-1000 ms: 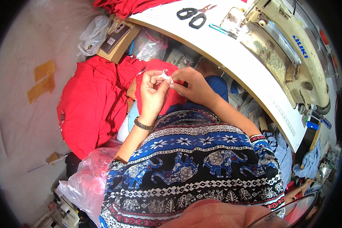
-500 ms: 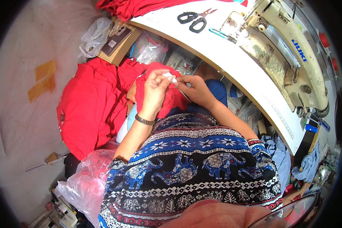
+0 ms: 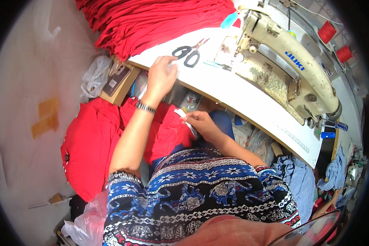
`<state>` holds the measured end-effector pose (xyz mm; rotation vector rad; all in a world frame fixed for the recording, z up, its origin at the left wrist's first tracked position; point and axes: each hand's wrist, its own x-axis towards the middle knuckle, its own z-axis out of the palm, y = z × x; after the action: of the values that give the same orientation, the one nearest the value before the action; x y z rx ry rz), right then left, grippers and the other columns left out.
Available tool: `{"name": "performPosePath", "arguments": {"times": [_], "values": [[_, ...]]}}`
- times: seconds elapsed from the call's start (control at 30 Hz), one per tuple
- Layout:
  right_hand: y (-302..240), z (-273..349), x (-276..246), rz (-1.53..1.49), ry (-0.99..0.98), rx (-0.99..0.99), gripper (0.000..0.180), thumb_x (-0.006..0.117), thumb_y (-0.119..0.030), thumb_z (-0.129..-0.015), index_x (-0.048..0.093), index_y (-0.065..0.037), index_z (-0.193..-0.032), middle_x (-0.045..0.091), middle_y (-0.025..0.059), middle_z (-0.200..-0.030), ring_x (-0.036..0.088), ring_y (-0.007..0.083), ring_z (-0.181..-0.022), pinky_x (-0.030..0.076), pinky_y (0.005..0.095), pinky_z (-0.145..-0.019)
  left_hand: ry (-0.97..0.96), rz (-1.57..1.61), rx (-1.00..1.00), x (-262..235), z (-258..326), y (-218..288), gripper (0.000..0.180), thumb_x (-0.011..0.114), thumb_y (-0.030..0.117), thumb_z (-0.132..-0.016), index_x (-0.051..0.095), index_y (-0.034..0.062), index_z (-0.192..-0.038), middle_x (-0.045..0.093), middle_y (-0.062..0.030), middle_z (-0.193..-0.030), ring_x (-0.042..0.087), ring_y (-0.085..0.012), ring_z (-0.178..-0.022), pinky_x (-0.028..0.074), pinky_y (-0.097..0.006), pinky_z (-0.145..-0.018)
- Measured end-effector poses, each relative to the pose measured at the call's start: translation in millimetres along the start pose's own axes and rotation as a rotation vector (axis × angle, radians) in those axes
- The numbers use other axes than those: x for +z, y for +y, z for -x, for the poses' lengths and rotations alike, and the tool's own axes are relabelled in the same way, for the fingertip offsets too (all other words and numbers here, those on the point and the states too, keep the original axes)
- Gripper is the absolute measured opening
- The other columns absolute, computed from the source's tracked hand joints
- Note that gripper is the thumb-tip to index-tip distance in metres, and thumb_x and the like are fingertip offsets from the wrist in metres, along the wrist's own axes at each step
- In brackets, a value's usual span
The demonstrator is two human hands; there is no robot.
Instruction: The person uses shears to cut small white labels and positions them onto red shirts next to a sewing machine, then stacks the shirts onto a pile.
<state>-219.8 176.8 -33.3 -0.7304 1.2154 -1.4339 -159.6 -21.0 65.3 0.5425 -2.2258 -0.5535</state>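
White sewing table (image 3: 250,96) carries a cream sewing machine (image 3: 283,65), black-handled scissors (image 3: 187,55) and stacked red fabric (image 3: 151,20). Left hand (image 3: 160,78) reaches up with arm extended, fingers loosely curled at the table edge just beside the scissors; whether it grips anything cannot be told. Right hand (image 3: 201,123), held low over the lap, pinches a small white tag (image 3: 181,113) against red cloth (image 3: 168,131).

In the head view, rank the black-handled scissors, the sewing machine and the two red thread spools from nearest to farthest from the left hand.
From the left hand at the table edge:
1. Black-handled scissors, on the white table just right of the fingers.
2. Sewing machine, farther right on the table.
3. Red thread spools, beyond the machine, at the upper right.
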Motion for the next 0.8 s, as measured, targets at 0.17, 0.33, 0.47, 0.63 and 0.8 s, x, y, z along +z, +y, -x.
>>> {"name": "performPosePath", "arguments": {"times": [0.17, 0.33, 0.47, 0.63, 0.8], "values": [[-2.5, 2.7, -3.4, -0.089, 0.007, 0.106, 0.019, 0.063, -0.019, -0.09, 0.07, -0.002, -0.092, 0.057, -0.0055, -0.07, 0.042, 0.0024, -0.059, 0.032, 0.0193, -0.053, -0.502, -0.438, -0.141, 45.5, -72.8, -4.4, 0.044, 0.066, 0.03, -0.073, 0.061, -0.0034, -0.101, 0.062, -0.0262, -0.101, 0.06, -0.0365, -0.101, 0.047, -0.044, -0.088], [-7.6, -1.2, -12.3, -0.18, -0.02, 0.206, 0.019, 0.063, -0.015, -0.09, 0.071, -0.002, -0.101, 0.07, 0.0009, -0.088, 0.049, 0.0031, -0.066, 0.037, 0.0179, -0.062, -0.705, -0.507, -0.001, 35.1, -79.2, -8.9, 0.03, 0.066, 0.025, -0.063, 0.067, -0.0035, -0.074, 0.065, -0.0252, -0.077, 0.066, -0.0378, -0.076, 0.053, -0.042, -0.072], [-14.0, -3.7, -12.4, -0.176, -0.039, 0.242, 0.018, 0.064, -0.016, -0.09, 0.071, -0.003, -0.101, 0.07, 0.0021, -0.09, 0.051, 0.0038, -0.069, 0.039, 0.0185, -0.064, -0.884, -0.367, -0.192, -33.3, -48.2, -24.4, 0.039, 0.067, 0.028, -0.064, 0.065, -0.0051, -0.086, 0.066, -0.0195, -0.075, 0.065, -0.0274, -0.069, 0.05, -0.036, -0.065], [-19.5, -5.2, -8.2, -0.232, -0.019, 0.261, 0.018, 0.065, -0.015, -0.09, 0.069, -0.001, -0.101, 0.07, 0.0045, -0.09, 0.058, 0.0068, -0.077, 0.044, 0.0203, -0.07, -0.842, 0.103, -0.497, -123.2, 64.8, -19.0, 0.012, 0.066, 0.006, -0.079, 0.057, 0.0032, -0.087, 0.052, 0.0039, -0.074, 0.047, -0.005, -0.07, 0.043, -0.024, -0.061], [-18.5, -12.2, -5.4, -0.189, -0.017, 0.277, 0.017, 0.066, -0.014, -0.089, 0.068, 0.0, -0.1, 0.069, 0.0067, -0.093, 0.063, 0.0119, -0.087, 0.048, 0.0232, -0.08, -0.871, 0.2, -0.67, -156.4, 143.3, 26.0, 0.019, 0.064, 0.005, -0.079, 0.059, -0.0007, -0.096, 0.06, -0.0018, -0.08, 0.054, -0.0094, -0.077, 0.047, -0.028, -0.072]]}}
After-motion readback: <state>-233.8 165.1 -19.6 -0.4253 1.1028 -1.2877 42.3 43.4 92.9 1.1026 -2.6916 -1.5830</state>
